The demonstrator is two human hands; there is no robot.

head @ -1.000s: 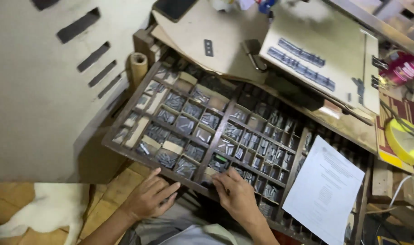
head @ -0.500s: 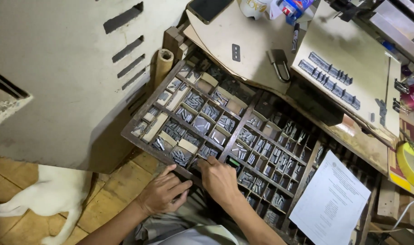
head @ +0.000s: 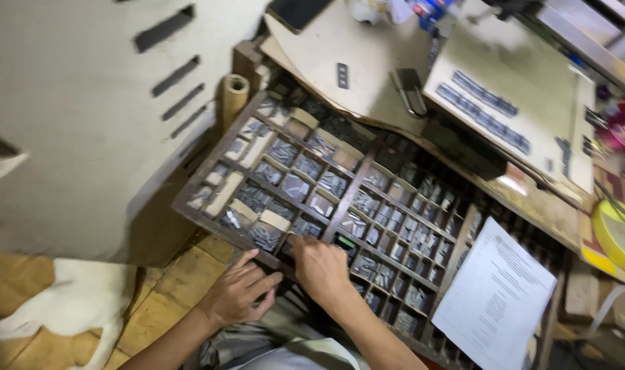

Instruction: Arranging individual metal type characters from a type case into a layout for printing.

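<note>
White printed sheet (head: 494,298) on type case (head: 353,179), right hand (head: 320,266) nearby

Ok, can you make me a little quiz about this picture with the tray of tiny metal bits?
1. True or false: the sheet of paper lies on the right part of the tray.
2. Which hand reaches into a compartment: A left hand, B right hand?
3. Fill in: beside the tray's far left corner stands a cardboard ____.

Key: 1 true. 2 B. 3 tube.
</note>
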